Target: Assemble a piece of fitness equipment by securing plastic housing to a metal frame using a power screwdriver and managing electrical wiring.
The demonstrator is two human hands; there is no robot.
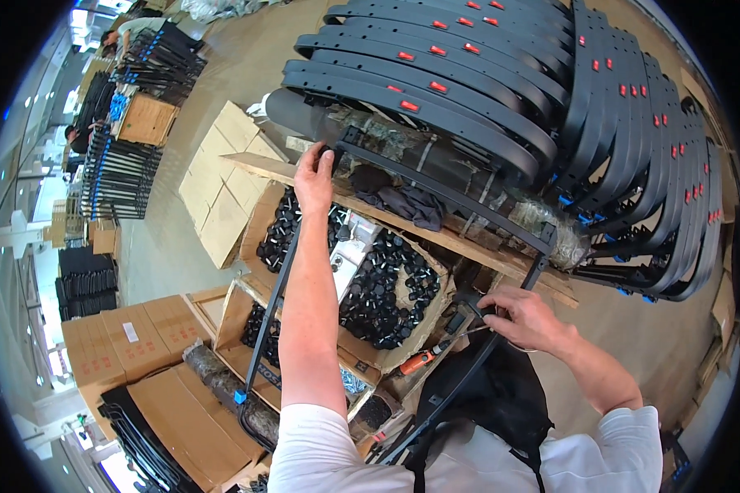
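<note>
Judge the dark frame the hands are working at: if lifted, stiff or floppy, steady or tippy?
The dark frame is probably stiff: its slim sides show no sag. Lifted by one corner, it would likely swing, since much of it reaches past the left hand and right hand.

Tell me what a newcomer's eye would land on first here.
Most likely the big stack of black curved bars dotted with small red pieces, filling the upper right. Next, near the middle, come the heaped black round-headed parts in an open carton. Then the black metal frame before the person, the left hand at its far left corner, the right hand by its right side.
</note>
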